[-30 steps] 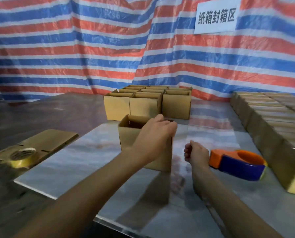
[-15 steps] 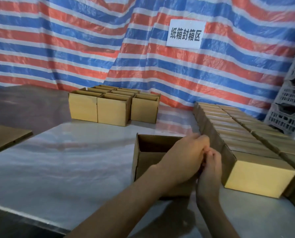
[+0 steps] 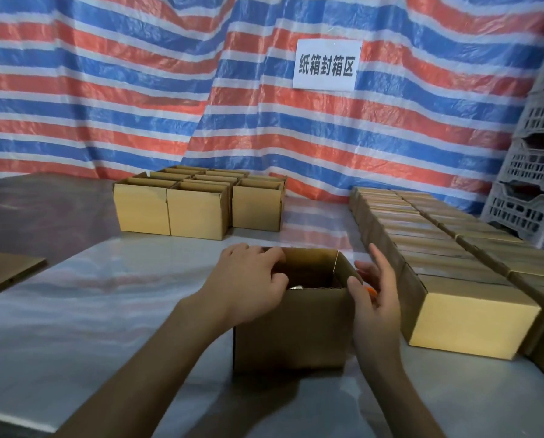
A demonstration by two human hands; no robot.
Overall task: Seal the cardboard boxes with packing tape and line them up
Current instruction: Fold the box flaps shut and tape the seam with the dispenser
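An open cardboard box (image 3: 291,330) stands on the shiny table (image 3: 106,295), near and just right of centre, its top flaps not folded shut. The left hand (image 3: 248,286) grips the box's left rim, fingers curled over the edge into the opening. The right hand (image 3: 375,295) is spread beside the right wall, fingers straight and thumb touching the near right corner. Just right of it, two rows of closed boxes (image 3: 466,324) run toward the far side. A cluster of open boxes (image 3: 197,213) sits far left of centre, before a striped tarp (image 3: 137,90) bearing a white sign (image 3: 326,64).
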